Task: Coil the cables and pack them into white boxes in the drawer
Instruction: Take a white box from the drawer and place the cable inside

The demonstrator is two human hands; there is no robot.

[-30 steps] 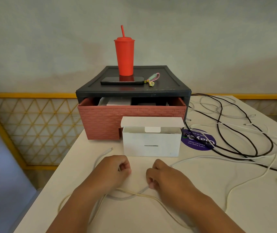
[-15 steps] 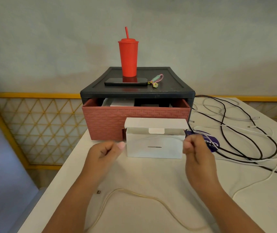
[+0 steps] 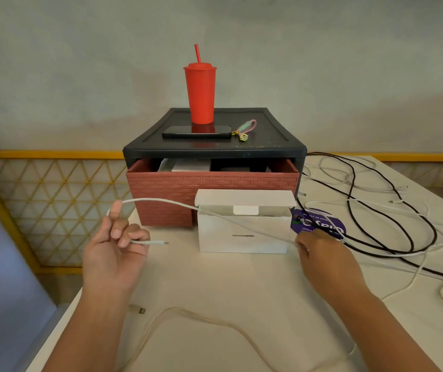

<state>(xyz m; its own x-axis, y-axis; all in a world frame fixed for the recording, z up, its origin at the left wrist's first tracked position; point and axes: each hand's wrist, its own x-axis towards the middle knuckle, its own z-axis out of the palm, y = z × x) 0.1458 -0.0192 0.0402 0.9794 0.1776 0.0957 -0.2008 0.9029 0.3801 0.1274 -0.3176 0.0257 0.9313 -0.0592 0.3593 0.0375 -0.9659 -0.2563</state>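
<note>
A white cable [image 3: 177, 204] arcs in the air between my two hands. My left hand [image 3: 112, 253] is raised palm up and pinches the cable near its plug end, which sticks out to the right of my fingers. My right hand [image 3: 322, 253] grips the same cable lower down, in front of the open white box [image 3: 241, 237]. The box stands with its lid flap up, just before the red drawer [image 3: 212, 189], which is pulled open and holds white boxes. A cream cable [image 3: 188, 315] lies loose on the table near me.
A tangle of black cable [image 3: 392, 224] and several white cables [image 3: 430, 253] covers the table's right side, over a purple sticker [image 3: 319, 224]. On the black cabinet top [image 3: 268, 130] stand a red tumbler [image 3: 200, 95], a phone [image 3: 196, 132] and a keychain [image 3: 244, 128]. The table's left edge is close to my left arm.
Both hands rose from the table and moved apart, lifting the white cable. My left hand has turned palm up with the cable looped over its fingers; my right hand lowered slightly.
</note>
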